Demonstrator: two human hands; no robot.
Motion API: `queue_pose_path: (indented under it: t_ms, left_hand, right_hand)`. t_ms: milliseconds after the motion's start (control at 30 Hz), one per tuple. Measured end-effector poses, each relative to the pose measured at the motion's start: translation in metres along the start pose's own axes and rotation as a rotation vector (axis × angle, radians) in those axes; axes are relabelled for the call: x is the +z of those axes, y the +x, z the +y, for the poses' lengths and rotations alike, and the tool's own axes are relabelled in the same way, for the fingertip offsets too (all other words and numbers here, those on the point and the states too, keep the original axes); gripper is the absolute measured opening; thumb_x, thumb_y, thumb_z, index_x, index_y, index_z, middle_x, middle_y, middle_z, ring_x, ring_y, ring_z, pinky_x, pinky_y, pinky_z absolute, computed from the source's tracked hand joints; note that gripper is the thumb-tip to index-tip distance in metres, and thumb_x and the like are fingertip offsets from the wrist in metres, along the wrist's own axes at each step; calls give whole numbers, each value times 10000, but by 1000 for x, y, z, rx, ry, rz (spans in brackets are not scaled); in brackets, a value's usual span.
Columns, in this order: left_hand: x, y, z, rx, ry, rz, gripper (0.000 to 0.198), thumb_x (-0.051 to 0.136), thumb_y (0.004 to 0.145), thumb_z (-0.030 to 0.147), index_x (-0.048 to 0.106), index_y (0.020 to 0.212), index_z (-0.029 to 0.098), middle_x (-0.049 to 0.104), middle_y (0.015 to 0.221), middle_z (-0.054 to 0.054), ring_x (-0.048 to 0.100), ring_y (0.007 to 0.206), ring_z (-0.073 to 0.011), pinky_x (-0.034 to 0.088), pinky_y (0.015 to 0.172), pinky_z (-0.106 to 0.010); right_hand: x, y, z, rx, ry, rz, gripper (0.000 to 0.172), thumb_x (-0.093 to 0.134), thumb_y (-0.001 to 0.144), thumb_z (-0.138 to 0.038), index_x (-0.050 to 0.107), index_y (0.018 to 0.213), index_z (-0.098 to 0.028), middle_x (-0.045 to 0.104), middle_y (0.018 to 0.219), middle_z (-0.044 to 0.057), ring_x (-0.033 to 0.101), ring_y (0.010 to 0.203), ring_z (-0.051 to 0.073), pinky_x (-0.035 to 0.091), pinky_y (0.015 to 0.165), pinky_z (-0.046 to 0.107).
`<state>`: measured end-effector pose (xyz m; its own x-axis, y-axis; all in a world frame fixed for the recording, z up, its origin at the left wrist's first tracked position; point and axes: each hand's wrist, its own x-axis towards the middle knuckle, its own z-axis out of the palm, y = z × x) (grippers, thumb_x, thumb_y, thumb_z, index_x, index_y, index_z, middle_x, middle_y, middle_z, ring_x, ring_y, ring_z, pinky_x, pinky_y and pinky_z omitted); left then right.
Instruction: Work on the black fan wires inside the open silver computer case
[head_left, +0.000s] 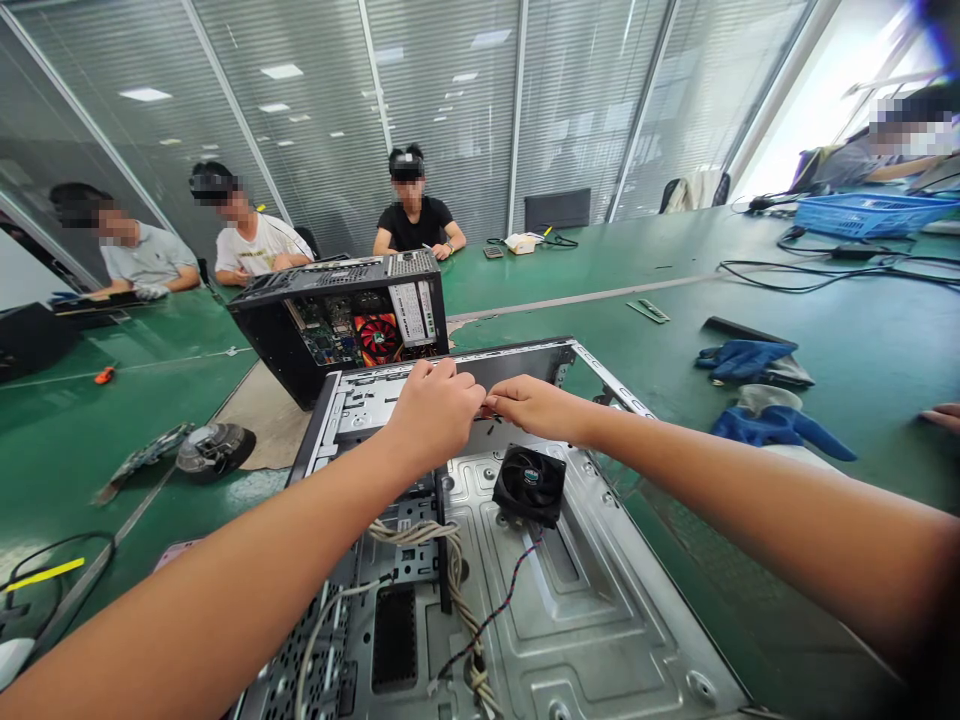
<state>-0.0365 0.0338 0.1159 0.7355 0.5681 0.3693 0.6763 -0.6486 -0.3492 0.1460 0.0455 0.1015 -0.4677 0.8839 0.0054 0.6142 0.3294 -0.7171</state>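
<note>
Fingers of left hand (435, 412) and right hand (534, 405) pinched together over case (600, 620); fan (529, 482) sticker illegible.

Bright ceiling lights, window glare top right, edges warped

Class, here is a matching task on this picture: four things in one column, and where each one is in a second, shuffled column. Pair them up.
Things
1 black fan
2 blue gloves
3 blue basket
4 left hand

Places
A on the green table, right of the open case
B far right, at the back of the table
C at the open case's far rim, meeting the right hand
D inside the open case, on its metal floor

Pairs: 1-D, 2-A, 3-B, 4-C
</note>
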Motion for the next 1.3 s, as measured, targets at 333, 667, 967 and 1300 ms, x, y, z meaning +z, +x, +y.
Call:
queue_pose_path:
  t_ms: [333,667,967,1300]
  left_hand:
    - [2,0,0,13,-15,12,145,544,872,172,620,749,166,666,767,-56,532,831,-228,296,697,-362]
    - [2,0,2,2,28,53,149,543,887,219,606,760,172,653,782,-44,532,853,-244,298,701,-367]
    - [9,0,3,39,78,107,162,525,890,168,594,744,170,659,760,-60,535,839,-241,303,703,-377]
    - [3,1,3,95,116,106,175,507,870,105,607,737,160,658,740,-62,545,837,-240,325,731,-394]
  right_hand:
    - [0,2,3,-26,-6,-3,226,489,844,-251,674,789,-132,664,773,68,536,715,169,392,663,296]
    - [-2,1,3,-74,-27,-4,234,496,847,-271,666,755,-141,668,759,64,543,719,171,394,668,293]
    - [-2,0,0,-69,-21,-17,251,477,857,-270,655,731,-147,654,740,57,529,712,167,390,662,292]
    - [-1,-2,-1,-61,8,10,207,505,822,-252,637,700,-149,634,716,44,503,692,155,371,631,284]
